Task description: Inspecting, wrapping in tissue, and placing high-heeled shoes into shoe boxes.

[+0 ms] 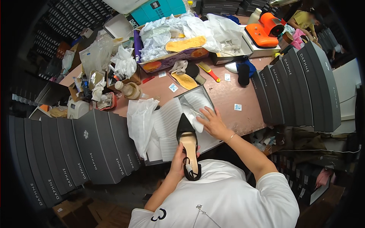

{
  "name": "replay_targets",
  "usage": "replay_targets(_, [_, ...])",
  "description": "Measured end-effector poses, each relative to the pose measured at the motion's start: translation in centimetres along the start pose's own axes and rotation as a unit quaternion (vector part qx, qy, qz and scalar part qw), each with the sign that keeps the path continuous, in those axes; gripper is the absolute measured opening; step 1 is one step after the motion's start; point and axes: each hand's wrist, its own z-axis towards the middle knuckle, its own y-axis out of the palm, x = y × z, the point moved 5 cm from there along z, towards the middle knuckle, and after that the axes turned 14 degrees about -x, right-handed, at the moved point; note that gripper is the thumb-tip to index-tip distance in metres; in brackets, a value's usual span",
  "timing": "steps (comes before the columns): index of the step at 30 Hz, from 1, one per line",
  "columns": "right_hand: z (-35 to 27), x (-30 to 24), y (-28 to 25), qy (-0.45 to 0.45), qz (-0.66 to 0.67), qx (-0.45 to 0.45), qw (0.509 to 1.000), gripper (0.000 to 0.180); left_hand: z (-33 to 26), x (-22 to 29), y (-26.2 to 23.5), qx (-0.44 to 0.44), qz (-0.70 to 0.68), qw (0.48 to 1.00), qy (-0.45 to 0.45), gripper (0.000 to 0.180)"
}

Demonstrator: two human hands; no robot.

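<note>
Now the left hand [178,161] wraps its fingers around a pointy black shoe with a tan inside [188,146], holding it over the open grey cardboard box [197,91] on the brown desk [224,95]. The right hand [213,122], fingers spread, presses soft white paper [169,121] flat inside, making a bed.

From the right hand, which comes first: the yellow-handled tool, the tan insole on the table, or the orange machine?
Nearest first, from the right hand:
1. Tan insole, just beyond the open box.
2. Yellow-handled tool, slightly farther back.
3. Orange machine, far right corner.
</note>
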Motion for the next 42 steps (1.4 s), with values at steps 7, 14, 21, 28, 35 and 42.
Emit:
replay_targets(7, [-1.5,-2.7,0.2,0.036,-0.054,-0.137,0.988,0.064,-0.2,3.6,-1.5,0.055,0.019,0.995,0.077,0.054])
replay_targets(14, [4.2,-0.9,3.1,0.043,0.079,0.061,0.994,0.016,0.9,4.1,-1.1,0.079,0.037,0.991,0.103,0.048])
replay_targets(21, [2.0,-3.5,-1.6,0.072,0.804,-0.076,0.585,0.027,1.9,5.3,0.6,0.034,0.076,0.987,0.137,0.060])
replay_targets(28, [0.2,-7.5,-3.0,0.045,0.376,0.015,0.925,0.036,1.8,2.5,1.5,0.040,0.076,0.992,0.093,0.054])
replay_targets(35, [-1.0,-10.9,-4.4,-0.017,0.273,0.033,0.961,0.043,0.8,3.7,-0.2,0.090,0.077,0.985,0.123,0.040])
replay_targets(42, [2.2,-10.4,0.1,-0.057,0.163,0.089,0.981,0.029,-0.4,1.6,-1.6,0.074,0.041,0.991,0.107,0.043])
